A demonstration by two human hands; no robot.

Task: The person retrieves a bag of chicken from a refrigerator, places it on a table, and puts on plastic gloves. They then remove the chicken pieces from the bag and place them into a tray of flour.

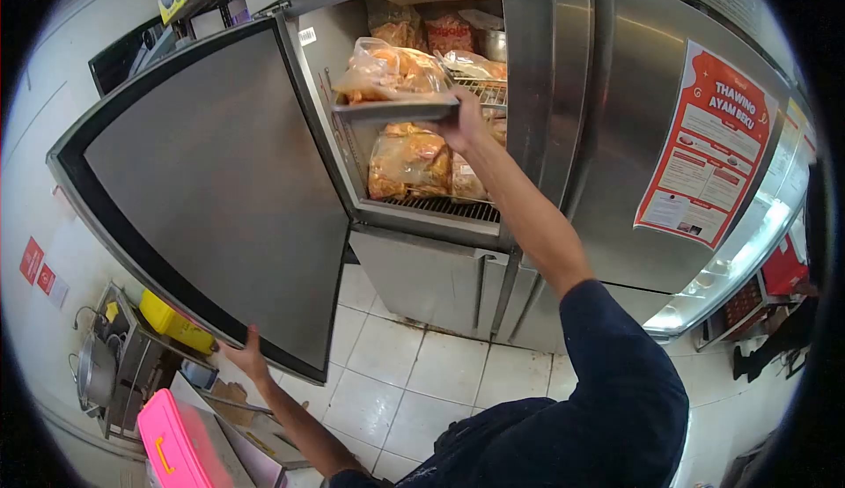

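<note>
My right hand [465, 125] is closed on the near right edge of a dark metal tray [396, 112], held at the opening of the upper fridge compartment. On that tray rests a clear plastic bag of orange-coloured meat [396, 67]. Below it, another bag of orange-yellow meat [409, 164] lies on a lower wire rack [475, 210]. At lower left, my left hand [246, 356] grips the bottom corner of the open steel fridge door [220, 180]; part of its fingers is hidden by the door.
A wire shelf [486, 90] and more bags [449, 35] are inside the fridge. A second steel door with a red poster [709, 145] stands right. A pink container [176, 435], a yellow box [176, 321] and a pot [95, 369] are at lower left.
</note>
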